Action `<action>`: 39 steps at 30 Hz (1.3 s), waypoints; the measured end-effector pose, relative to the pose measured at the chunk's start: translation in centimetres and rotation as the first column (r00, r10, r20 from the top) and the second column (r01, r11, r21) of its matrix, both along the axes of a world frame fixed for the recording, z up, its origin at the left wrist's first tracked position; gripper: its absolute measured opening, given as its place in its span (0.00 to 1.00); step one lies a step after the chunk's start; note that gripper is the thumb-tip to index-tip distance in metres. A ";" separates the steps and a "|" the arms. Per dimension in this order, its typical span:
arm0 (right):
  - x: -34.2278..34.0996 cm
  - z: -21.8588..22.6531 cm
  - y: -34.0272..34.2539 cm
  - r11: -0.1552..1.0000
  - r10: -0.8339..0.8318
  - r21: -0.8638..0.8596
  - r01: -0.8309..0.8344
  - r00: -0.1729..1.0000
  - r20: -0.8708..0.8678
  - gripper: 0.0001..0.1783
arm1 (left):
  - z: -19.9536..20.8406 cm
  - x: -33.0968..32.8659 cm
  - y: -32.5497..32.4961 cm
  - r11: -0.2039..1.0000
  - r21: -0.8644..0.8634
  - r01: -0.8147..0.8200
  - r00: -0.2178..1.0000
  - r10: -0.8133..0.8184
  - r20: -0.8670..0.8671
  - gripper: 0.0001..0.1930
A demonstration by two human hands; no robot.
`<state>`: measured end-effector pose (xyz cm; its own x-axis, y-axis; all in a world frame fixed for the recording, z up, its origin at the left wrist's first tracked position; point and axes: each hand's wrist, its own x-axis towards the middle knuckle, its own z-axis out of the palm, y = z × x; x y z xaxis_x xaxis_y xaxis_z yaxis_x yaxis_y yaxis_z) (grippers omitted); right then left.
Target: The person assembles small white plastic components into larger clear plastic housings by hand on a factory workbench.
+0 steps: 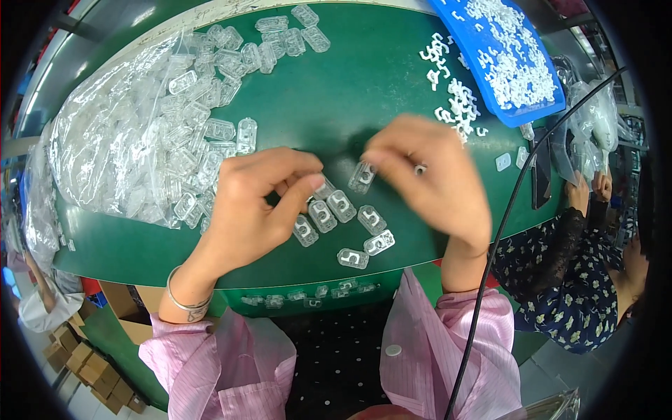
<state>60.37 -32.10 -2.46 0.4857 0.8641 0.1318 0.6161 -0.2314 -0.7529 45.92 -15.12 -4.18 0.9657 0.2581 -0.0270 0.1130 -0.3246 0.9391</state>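
Observation:
My left hand (260, 199) is closed, thumb and forefinger pinching the end of a small clear plastic case (325, 187) above the green table. My right hand (435, 178), a little blurred, has its thumb and fingertips pressed together at the top of another clear case (362, 179) with a white hook-shaped piece in it. A small white piece (420, 169) shows by the curled fingers of that hand. Between and below my hands lie several clear cases (341, 206), each with a white hook inside. Another such case (353, 258) rests closer to the table's near edge.
A big clear bag (105, 140) spills many clear cases (231, 63) across the left. Loose white hooks (462, 105) lie beside a blue tray (497, 115) at the far right. A phone (541, 175) sits near another person's hands (577, 196). A black cable (518, 189) crosses the right side.

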 end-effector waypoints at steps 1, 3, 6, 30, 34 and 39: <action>0.8 0.8 -0.9 0.991 -0.113 -0.057 0.122 0.984 0.138 0.07 | 0.0 0.2 -0.2 1.000 0.007 -0.003 1.000 0.003 0.001 0.03; 1.8 1.7 -3.0 0.928 -0.200 -0.249 0.276 0.936 0.290 0.09 | -0.8 0.8 -0.8 0.903 0.408 0.135 0.969 -0.205 0.134 0.07; 2.2 -0.1 -3.1 0.907 -0.140 -0.328 0.265 0.923 0.359 0.09 | -1.3 0.7 -2.3 0.853 0.519 0.048 0.958 -0.186 0.217 0.10; -1.0 -0.3 0.6 0.903 -0.037 0.313 0.293 0.781 -0.623 0.07 | -0.5 0.6 -1.5 0.887 -0.453 -0.091 0.983 0.152 0.099 0.12; 0.0 -0.3 -0.5 0.951 -0.085 0.245 0.190 0.920 -0.384 0.08 | -0.3 0.9 -1.7 0.790 -0.600 -0.130 0.981 0.191 0.039 0.13; -2.1 -0.7 0.7 0.894 0.065 0.347 0.284 0.685 -0.726 0.07 | -0.9 0.7 -1.9 0.830 -0.545 -0.120 0.986 0.162 0.030 0.12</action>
